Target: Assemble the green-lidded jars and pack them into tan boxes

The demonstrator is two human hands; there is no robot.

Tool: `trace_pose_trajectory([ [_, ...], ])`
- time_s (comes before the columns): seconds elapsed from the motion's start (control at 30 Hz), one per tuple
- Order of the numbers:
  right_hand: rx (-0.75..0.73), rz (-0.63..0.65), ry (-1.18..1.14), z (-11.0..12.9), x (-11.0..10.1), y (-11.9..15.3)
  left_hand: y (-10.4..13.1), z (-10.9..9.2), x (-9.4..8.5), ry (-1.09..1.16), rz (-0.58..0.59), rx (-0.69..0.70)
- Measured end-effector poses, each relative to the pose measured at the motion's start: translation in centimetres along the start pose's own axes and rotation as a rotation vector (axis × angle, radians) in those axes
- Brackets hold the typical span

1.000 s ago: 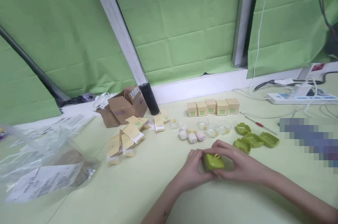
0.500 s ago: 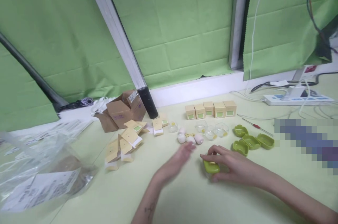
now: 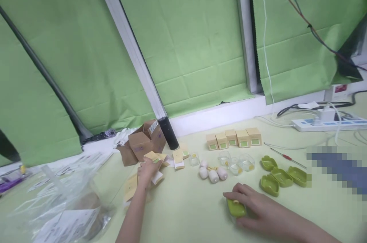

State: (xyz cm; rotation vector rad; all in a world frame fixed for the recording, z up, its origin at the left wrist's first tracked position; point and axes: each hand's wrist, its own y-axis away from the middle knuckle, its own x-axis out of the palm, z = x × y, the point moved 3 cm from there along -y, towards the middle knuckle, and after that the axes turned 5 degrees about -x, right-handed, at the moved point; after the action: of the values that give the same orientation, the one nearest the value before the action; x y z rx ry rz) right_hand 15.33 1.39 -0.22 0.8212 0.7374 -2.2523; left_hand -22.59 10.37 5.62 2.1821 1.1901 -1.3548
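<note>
My right hand (image 3: 243,203) is closed round a small clear container with a green lid (image 3: 236,208), resting on the pale table. Over at the left, my left hand (image 3: 147,170) reaches onto a pile of flat tan cartons (image 3: 131,186); its fingertips touch the upper ones, and whether they pinch one is hard to see. Between the hands lie several pale round pieces (image 3: 213,175) with a yellow cord. Clear containers (image 3: 235,166) stand behind them. Several green lids (image 3: 282,177) sit to the right.
A row of small tan boxes (image 3: 243,138) stands at the back. Behind the cartons are an open brown box (image 3: 142,144) and a black cylinder (image 3: 168,133). A plastic bag (image 3: 71,212) lies at left, a red-handled tool (image 3: 287,156) and power strip (image 3: 329,123) at right.
My left hand has moved left, from beside the pale round pieces to the carton pile. My right hand still holds the green-lidded container. The view has shifted slightly.
</note>
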Motion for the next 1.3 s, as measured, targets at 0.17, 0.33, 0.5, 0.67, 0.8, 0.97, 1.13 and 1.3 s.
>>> trace_pose_trajectory([
  [0.17, 0.022, -0.006, 0.051, -0.5, 0.0, 0.1, 1.5, -0.2, -1.8, 0.086, -0.039, 0.201],
  [0.33, 0.083, -0.173, 0.007, -0.9, -1.3, -0.1, 6.9, -2.3, -3.9, 0.311, -0.089, 0.375],
  [0.5, -0.052, -0.299, 0.030, -0.7, -2.1, 0.1, 16.5, -5.7, -1.8, 1.139, 0.659, 0.351],
  [0.67, -0.294, -0.353, 0.273, -0.7, -1.9, 0.7, 23.0, -7.4, 0.0, 1.246, 1.051, 0.380],
  [0.8, -0.347, -0.373, 0.337, -0.6, -1.9, 0.9, 23.9, -6.5, 1.0, 1.356, 1.096, 0.266],
  [0.97, -0.156, -0.308, 0.189, -0.2, -1.7, 0.8, 24.1, -5.3, 2.2, 1.356, 1.172, 0.152],
  [1.13, 0.094, -0.221, 0.074, 1.1, -1.7, 0.7, 24.4, -5.1, 3.3, 1.316, 1.292, 0.127],
  [1.3, -0.240, -0.130, 0.299, 1.4, -1.6, 1.0, 24.2, -4.7, 3.8, 1.176, 1.315, 0.189],
])
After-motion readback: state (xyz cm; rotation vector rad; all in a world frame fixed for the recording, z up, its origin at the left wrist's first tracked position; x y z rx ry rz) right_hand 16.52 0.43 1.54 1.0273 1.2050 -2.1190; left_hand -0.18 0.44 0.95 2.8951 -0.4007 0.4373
